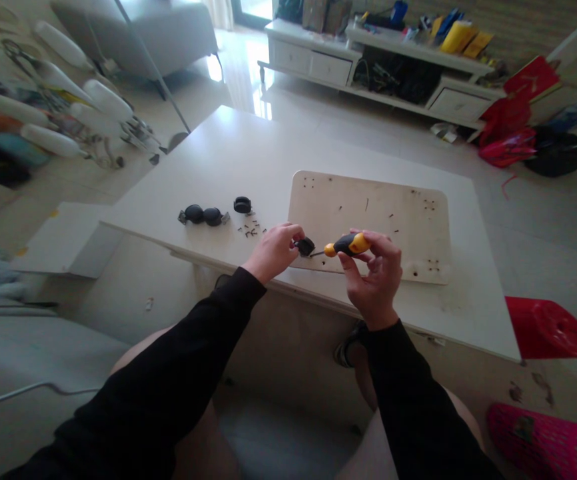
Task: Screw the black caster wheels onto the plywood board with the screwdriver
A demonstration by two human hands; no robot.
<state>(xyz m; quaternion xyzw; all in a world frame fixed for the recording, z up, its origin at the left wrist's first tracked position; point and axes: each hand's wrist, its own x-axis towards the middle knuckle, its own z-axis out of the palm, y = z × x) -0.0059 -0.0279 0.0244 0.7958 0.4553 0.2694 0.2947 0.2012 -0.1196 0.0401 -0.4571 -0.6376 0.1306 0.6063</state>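
Observation:
My left hand [279, 248] is closed on a black caster wheel [306, 247] at the near left corner of a pale wooden board [358, 220]. In my right hand [376, 273] is a screwdriver [351, 244] with a yellow and black handle. Its shaft points left and its tip meets the base of that caster; the screw there is too small to make out. Holes show at the board's other corners. Left of my left hand lie several loose screws [252, 230], a single caster [242, 205] and a pair of casters [203, 215] with metal plates.
The board rests on a white table [168, 180], whose near edge runs just in front of my legs. A red bin [543, 327] stands off the right end, above a pink basket [543, 440]. A white cabinet [313, 60] stands across the floor.

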